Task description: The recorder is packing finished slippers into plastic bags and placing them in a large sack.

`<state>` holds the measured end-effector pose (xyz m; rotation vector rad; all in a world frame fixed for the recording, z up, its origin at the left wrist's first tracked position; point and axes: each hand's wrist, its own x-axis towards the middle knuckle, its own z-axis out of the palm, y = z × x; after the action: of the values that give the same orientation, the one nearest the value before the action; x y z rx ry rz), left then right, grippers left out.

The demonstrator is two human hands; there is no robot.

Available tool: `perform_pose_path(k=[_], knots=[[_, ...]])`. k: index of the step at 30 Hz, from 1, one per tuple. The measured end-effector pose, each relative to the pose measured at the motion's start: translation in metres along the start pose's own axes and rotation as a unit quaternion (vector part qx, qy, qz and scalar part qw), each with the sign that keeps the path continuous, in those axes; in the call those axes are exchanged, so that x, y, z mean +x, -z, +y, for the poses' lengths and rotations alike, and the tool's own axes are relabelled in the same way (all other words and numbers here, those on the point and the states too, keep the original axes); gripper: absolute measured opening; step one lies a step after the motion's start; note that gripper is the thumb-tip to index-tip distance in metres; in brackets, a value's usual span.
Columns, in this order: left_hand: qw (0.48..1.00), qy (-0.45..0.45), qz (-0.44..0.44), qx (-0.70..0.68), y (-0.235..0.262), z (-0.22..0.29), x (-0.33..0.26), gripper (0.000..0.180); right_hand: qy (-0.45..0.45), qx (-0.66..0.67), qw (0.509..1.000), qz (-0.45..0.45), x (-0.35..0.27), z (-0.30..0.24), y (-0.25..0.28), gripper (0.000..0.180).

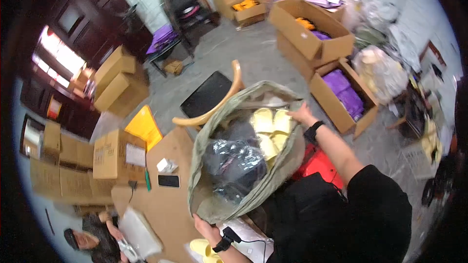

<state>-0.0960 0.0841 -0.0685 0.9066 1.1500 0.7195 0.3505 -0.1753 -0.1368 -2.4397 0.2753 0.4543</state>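
Observation:
A wide-mouthed grey-green woven sack (283,166) is held open in front of me. My left hand (207,230) grips its near left rim, fingers closed on the cloth. At the far right rim, my right hand (303,116) is closed on the edge, close beside the yellow slippers (263,121) inside. Dark items in shiny transparent plastic (235,158) fill the sack's middle and left; their kind is hard to make out. More yellow slippers (201,247) lie by my left wrist at the lower edge.
Left of the sack, a brown table (168,204) carries a phone (169,180), a green cutter-like tool (147,180) and a carton (113,157). Beyond stands a wooden-armed chair (207,97). Cartons (341,98) with purple packs sit to the right. Another person (100,236) is at lower left.

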Motion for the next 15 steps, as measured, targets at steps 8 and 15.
perform_pose_path(k=[8, 15], knots=[[0.991, 0.003, 0.010, 0.132, -0.065, 0.042, -0.077, 0.039, -0.016, 0.314, 0.949, 0.031, -0.080, 0.043, -0.089, 0.035], [0.983, -0.072, -0.061, 0.154, -0.076, 0.034, -0.085, 0.041, -0.027, 0.406, 0.908, 0.097, -0.110, 0.028, -0.105, 0.037]])
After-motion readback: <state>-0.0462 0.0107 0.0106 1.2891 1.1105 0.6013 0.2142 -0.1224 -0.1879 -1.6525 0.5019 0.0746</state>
